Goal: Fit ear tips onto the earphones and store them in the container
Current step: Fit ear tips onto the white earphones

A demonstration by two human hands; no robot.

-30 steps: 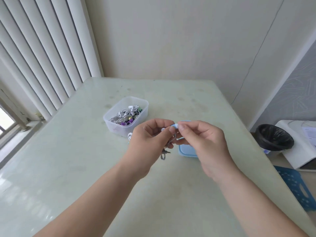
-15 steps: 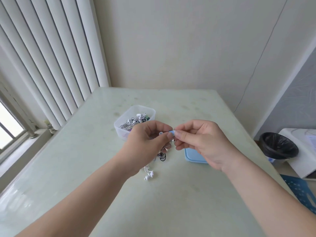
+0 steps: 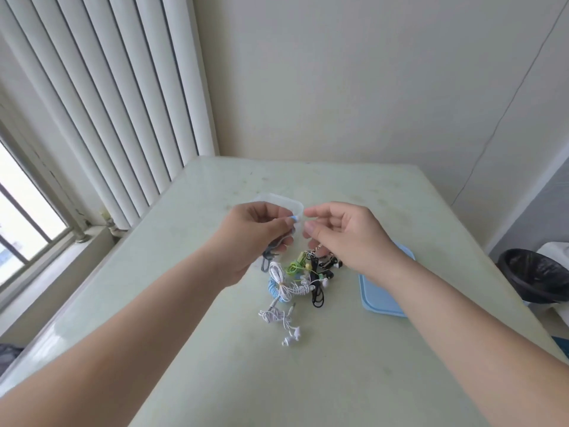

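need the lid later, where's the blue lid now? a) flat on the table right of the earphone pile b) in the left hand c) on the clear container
a: the blue lid lies flat on the table, right of the earphone pile

Bright, soft daylight from the left.
Window blown out; tabletop glossy with glare; wide-angle bending at edges.
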